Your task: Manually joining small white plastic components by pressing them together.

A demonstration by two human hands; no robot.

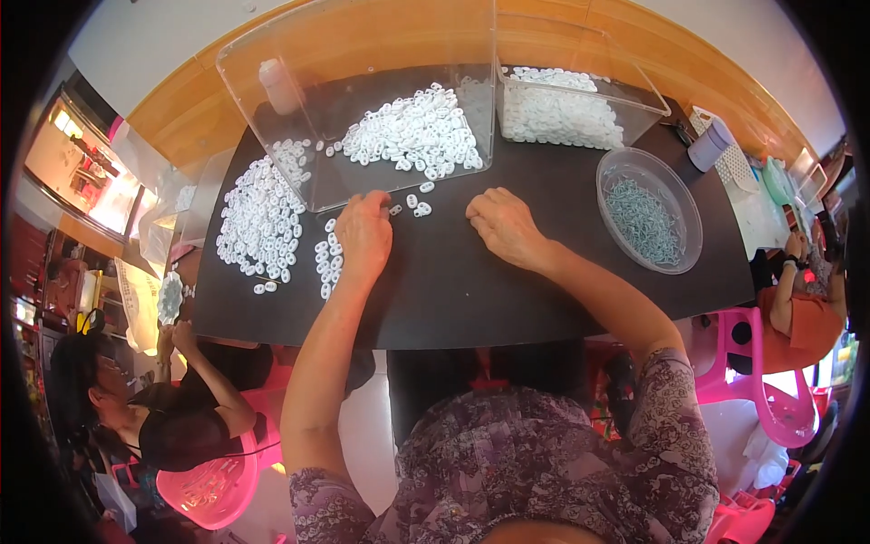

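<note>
The person's left hand (364,238) rests over the desk (435,290) near the middle of the frame, its fingers bent narrow by the lower edge of a clear plastic box (495,100). The right hand (506,227) lies just right of centre, its fingers curled inward and close together. From this height one cannot tell whether either hand pinches a small piece.

The white oval pieces closest to the fingers, a few loose ones (423,209), lie between the two hands, slightly above centre. More sit in a heap (258,218) at the left of the frame and in a small cluster (324,263) beside the left forearm. At the right, a round clear tub (689,213) holds grey-green slivers (642,222).

For good handling, each oval would best be taken singly by its rim, with light fingertip pressure, since such small, hard-looking pieces could skid. The bare stretch between the hands seems the better working spot, with the wrists low and the left forearm kept off the nearby cluster so nothing scatters.
</note>
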